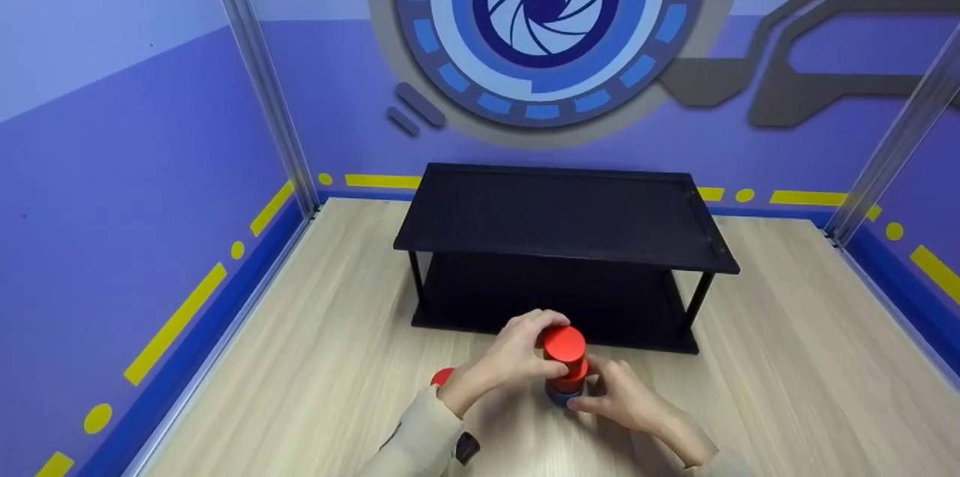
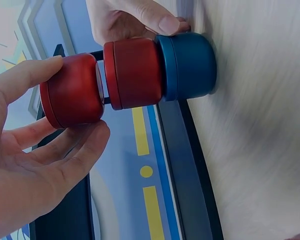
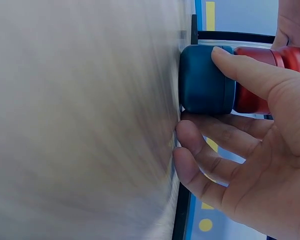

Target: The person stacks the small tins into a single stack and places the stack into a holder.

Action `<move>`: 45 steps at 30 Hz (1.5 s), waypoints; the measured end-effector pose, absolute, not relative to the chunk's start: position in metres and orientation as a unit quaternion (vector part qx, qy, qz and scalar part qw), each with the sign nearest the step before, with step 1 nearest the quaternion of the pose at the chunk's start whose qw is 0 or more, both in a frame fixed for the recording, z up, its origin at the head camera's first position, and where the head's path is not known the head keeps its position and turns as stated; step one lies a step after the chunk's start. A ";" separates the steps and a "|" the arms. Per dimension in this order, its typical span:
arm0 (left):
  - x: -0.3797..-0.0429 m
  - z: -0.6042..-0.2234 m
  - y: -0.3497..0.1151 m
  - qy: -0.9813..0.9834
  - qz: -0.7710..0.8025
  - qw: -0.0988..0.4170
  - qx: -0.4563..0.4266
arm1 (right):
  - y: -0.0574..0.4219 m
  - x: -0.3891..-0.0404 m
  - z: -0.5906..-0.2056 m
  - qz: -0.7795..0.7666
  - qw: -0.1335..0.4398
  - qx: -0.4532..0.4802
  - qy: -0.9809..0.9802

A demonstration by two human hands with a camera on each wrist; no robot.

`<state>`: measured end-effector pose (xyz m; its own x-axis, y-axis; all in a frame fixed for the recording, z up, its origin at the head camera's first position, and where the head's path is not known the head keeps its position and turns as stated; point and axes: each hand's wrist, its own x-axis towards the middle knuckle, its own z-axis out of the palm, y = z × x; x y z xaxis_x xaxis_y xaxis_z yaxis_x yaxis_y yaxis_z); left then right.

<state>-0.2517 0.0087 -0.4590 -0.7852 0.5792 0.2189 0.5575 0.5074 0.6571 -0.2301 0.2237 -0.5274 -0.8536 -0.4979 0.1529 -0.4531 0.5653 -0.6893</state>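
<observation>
A small blue jar (image 2: 192, 66) stands upright on the table, with a red jar (image 2: 135, 73) of like shape on top of it. My left hand (image 1: 519, 351) grips a second red jar (image 2: 72, 91) just above that one, thumb on one side and fingers on the other. Low on the stack, my right hand (image 1: 626, 396) holds the blue jar, its thumb (image 3: 240, 70) on the near side and fingers around the opposite side. In the head view the top red jar sits slightly off-line from the one below.
Right behind the hands stands a black two-tier shelf (image 1: 555, 218) on thin posts. Another red round thing (image 1: 442, 376) lies to the left, partly hidden by my left forearm. Blue-purple panels (image 1: 150, 184) wall in the wooden table (image 1: 330, 357) at the back and sides.
</observation>
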 end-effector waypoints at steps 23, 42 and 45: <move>-0.249 -0.461 0.012 0.860 0.387 0.043 0.331 | 0.225 -0.230 -0.526 -0.371 0.017 -0.269 0.889; -0.251 -0.464 0.010 0.860 0.382 0.048 0.333 | 0.225 -0.230 -0.527 -0.378 0.029 -0.265 0.886; -0.252 -0.464 0.005 0.853 0.397 0.066 0.333 | 0.225 -0.230 -0.527 -0.379 0.029 -0.266 0.886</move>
<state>-0.2517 0.0050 -0.4642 -0.7700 0.6200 0.1508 0.5144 0.4632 0.7217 -0.2298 0.2250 -0.5265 -0.8571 -0.4930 0.1496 -0.4487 0.5717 -0.6869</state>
